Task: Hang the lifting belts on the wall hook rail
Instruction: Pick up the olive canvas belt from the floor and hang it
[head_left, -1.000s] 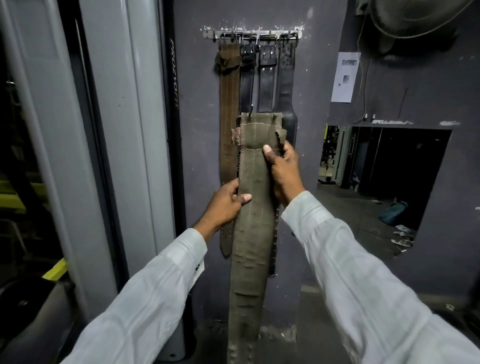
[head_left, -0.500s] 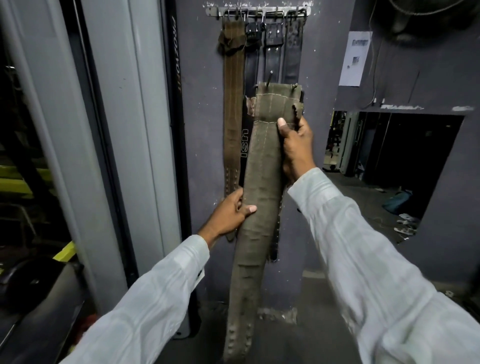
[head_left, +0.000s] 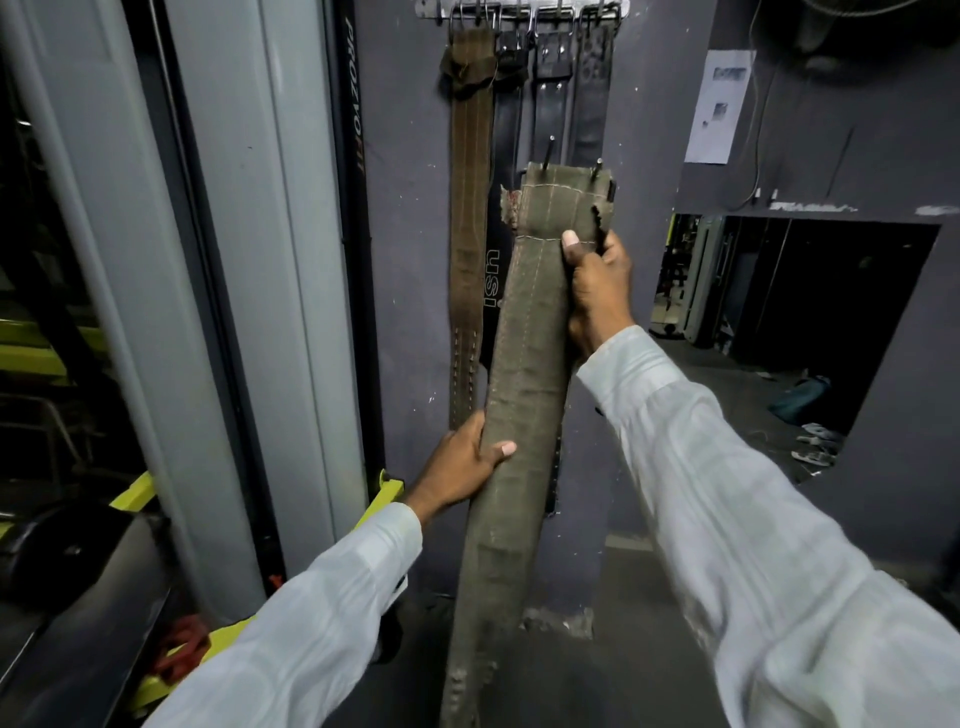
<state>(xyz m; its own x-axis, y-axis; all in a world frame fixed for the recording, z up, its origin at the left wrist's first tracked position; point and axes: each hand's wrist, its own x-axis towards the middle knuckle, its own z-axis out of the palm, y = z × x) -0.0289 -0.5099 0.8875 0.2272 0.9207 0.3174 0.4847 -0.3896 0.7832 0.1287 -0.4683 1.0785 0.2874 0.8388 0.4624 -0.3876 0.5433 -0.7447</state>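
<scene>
The grey wall (head_left: 405, 260) is carrying the hook rail (head_left: 519, 9) at the top edge of the view, and four belts are hanging from it side by side: a brown belt (head_left: 470, 208) on the left and three black belts (head_left: 550, 104) beside it. An olive belt (head_left: 524, 395) is being held upright in front of those hanging belts, below the rail, its two buckle prongs (head_left: 548, 153) pointing up. The right hand (head_left: 597, 288) is gripping it near the frayed top, thumb pressing on the front, while the left hand (head_left: 467, 462) is clasping its left edge lower down
</scene>
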